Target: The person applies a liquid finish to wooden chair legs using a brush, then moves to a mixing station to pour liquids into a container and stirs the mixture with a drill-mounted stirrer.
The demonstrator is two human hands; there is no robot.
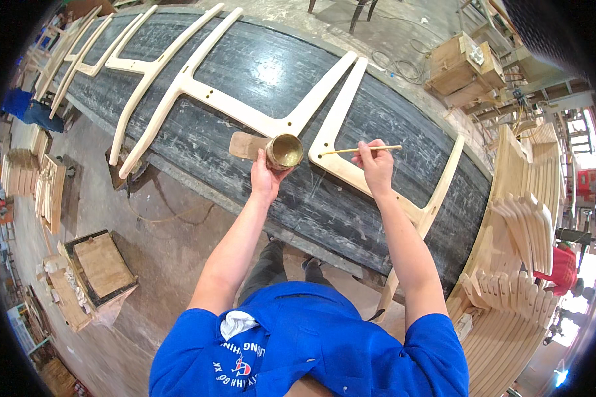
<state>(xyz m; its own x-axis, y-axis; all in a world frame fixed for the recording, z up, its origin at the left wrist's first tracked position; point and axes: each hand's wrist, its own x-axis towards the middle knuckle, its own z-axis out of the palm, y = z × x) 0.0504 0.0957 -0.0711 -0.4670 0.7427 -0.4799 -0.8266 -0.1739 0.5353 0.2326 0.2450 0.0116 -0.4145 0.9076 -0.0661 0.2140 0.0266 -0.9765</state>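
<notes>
Standing at the near edge of the worktop [298,208], you have your two hands well apart over it. Your left hand [269,176] is closed around the near side of a tin [285,153] with yellowish-brown stuff inside, its mouth tipped up into view. A flat wooden piece [243,145] juts out left of the tin; you cannot tell whether the two are joined. Your right hand [375,164] pinches a thin stick [344,151] between thumb and fingers. Its left tip is at a dark hole in the corner of the right frame [339,118]; whether it touches, you cannot tell.

That pale wooden frame lies toward the worktop's right end, with one leg hanging out past the near edge. Just left of it lies the middle frame [235,106], one arm close beside the right frame's at the far edge, one leg pointing at the near edge. More frames [139,66] lie in a row toward the left end. Off the right end stand stacked wooden parts [533,178]. Down on the floor [172,255], left of you, is a box [103,264]. Beyond the far edge sits a wooden crate [458,68].
</notes>
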